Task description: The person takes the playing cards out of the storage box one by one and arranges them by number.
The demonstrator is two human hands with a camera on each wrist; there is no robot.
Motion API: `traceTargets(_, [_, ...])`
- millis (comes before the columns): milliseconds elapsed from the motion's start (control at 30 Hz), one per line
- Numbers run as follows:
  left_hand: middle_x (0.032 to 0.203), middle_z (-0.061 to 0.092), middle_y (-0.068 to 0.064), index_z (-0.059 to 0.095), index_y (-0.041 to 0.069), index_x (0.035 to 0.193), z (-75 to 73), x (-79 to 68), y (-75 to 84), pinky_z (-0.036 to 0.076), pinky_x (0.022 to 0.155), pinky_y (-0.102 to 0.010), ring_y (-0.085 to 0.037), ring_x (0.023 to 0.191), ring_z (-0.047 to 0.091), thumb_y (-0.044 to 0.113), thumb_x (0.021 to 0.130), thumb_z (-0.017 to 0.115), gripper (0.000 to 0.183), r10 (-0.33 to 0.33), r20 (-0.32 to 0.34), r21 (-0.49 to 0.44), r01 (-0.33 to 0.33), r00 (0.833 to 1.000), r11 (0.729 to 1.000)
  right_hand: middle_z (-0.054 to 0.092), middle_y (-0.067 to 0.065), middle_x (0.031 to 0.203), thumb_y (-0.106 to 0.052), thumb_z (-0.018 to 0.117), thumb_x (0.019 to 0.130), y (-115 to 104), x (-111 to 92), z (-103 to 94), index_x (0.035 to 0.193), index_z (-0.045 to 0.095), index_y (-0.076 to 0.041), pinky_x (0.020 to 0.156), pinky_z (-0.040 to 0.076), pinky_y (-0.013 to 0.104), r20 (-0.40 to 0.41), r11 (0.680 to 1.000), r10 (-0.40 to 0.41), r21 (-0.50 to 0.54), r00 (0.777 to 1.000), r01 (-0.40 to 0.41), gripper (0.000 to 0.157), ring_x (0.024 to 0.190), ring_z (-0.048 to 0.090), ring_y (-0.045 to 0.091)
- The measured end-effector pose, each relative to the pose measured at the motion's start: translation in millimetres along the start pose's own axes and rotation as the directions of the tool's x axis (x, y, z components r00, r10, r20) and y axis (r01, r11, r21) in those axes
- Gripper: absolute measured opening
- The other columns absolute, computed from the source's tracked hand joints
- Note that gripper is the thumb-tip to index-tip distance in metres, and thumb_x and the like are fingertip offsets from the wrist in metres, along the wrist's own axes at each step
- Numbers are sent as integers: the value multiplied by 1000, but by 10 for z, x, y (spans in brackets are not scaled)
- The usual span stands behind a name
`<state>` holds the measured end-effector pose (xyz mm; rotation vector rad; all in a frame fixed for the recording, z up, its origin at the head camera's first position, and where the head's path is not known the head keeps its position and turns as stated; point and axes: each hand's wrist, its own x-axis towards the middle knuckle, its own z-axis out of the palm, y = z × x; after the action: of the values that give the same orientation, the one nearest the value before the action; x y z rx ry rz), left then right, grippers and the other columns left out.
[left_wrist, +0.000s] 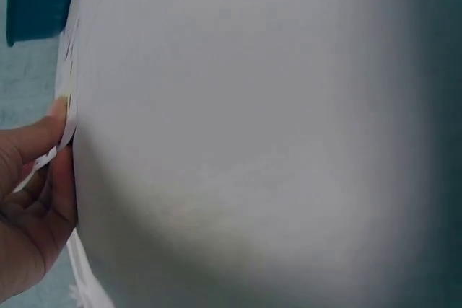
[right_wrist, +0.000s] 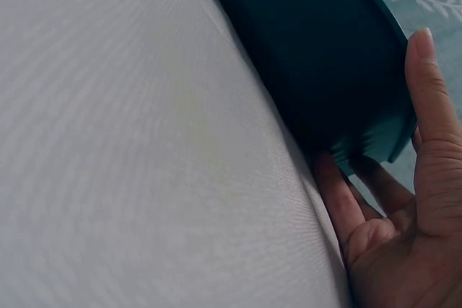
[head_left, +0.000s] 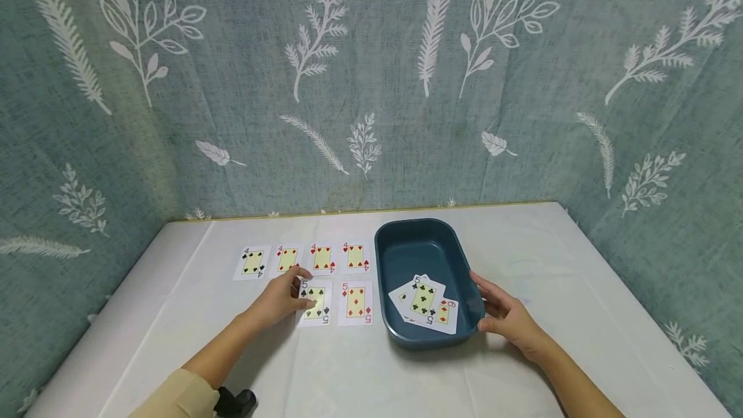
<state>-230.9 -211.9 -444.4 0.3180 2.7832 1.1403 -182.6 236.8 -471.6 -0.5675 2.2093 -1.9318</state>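
In the head view my left hand [head_left: 282, 298] pinches the left edge of a five of spades playing card [head_left: 316, 310], thumb on its face. The left wrist view shows the thin card between thumb and fingers. Just right of it lies a five of diamonds [head_left: 356, 316]. My right hand [head_left: 507, 318] holds the right side of a dark blue tray [head_left: 406, 340], its thumb by the near corner. Inside the tray are loose overlapping cards, with a five of clubs [head_left: 422, 298] on top and a red six [head_left: 445, 322] partly covered.
Behind the fives, a row of fours includes a black four [head_left: 252, 263] at the left end and a red four [head_left: 355, 258] nearest the tray. A white cloth [head_left: 325, 376] covers the table. Patterned fabric [head_left: 371, 82] stands behind and at both sides.
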Motion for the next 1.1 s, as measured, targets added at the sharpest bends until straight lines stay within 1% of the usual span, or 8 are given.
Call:
traceTargets(100, [80, 53, -6, 53, 1, 115, -18, 56, 30, 41, 60, -29, -16, 69, 47, 8, 76, 78, 47, -18, 46, 20, 17, 999, 1000, 38, 33, 139, -22, 73, 84, 3, 2, -10, 148, 30, -10, 90, 44, 17, -10, 1000, 4, -18, 1000, -4, 78, 108, 57, 8])
traceTargets(200, [78, 53, -6, 53, 1, 113, -57, 75, 72, 40, 62, -29, -16, 68, 46, 8, 75, 78, 46, -39, 66, 66, 34, 997, 997, 39, 33, 139, -22, 74, 83, -7, 36, -14, 148, 31, -9, 91, 44, 16, -11, 1000, 2, -26, 1000, -2, 78, 108, 58, 9])
traceTargets(300, [77, 53, -6, 55, -1, 109, -76, 79, 114, 39, 62, -30, -17, 68, 46, 8, 73, 80, 45, -32, 62, 122, 24, 998, 992, 40, 34, 138, -22, 74, 83, -11, 52, -13, 147, 31, -8, 91, 44, 16, -9, 1000, -5, -17, 1000, 5, 79, 108, 58, 10])
traceTargets(433, [85, 52, -9, 55, -1, 108, -71, 89, 128, 41, 66, -32, -19, 76, 48, 11, 71, 83, 48, -23, 51, 184, 13, 998, 983, 40, 35, 137, -22, 74, 83, -10, 42, -13, 147, 31, -6, 91, 44, 17, -7, 1000, -7, -8, 1000, 7, 79, 107, 58, 11])
traceTargets(633, [97, 52, -15, 49, -4, 120, -48, 113, 130, 44, 74, -37, -22, 84, 51, 20, 71, 83, 64, -24, 49, 174, 15, 999, 985, 38, 35, 138, -23, 73, 83, -9, 8, -20, 147, 31, -7, 91, 44, 17, -14, 1000, 1, -6, 1000, -1, 78, 107, 58, 10])
traceTargets(800, [102, 53, -16, 47, -5, 124, -69, 128, 202, 44, 74, -36, -22, 84, 52, 20, 75, 81, 65, -33, 23, 147, 29, 999, 989, 38, 36, 138, -22, 73, 84, -1, 4, -19, 147, 31, -7, 91, 44, 17, -5, 1000, -2, 11, 1000, 2, 78, 108, 58, 9])
traceTargets(933, [103, 54, -18, 47, -5, 125, -93, 153, 300, 46, 67, -32, -21, 80, 53, 16, 76, 79, 62, 32, 2, 100, -32, 999, 994, 38, 36, 137, -21, 73, 84, -4, 1, -20, 147, 31, -7, 91, 44, 16, -5, 1000, -1, 12, 1000, 1, 78, 108, 58, 8])
traceTargets(1100, [101, 55, -17, 50, -2, 123, -92, 197, 414, 47, 64, -29, -18, 79, 55, 13, 76, 79, 57, 145, -54, 46, -143, 988, 989, 38, 36, 137, -19, 73, 84, -9, 5, -21, 147, 31, -7, 91, 44, 17, -3, 1000, -3, 12, 1000, 3, 77, 108, 58, 8])
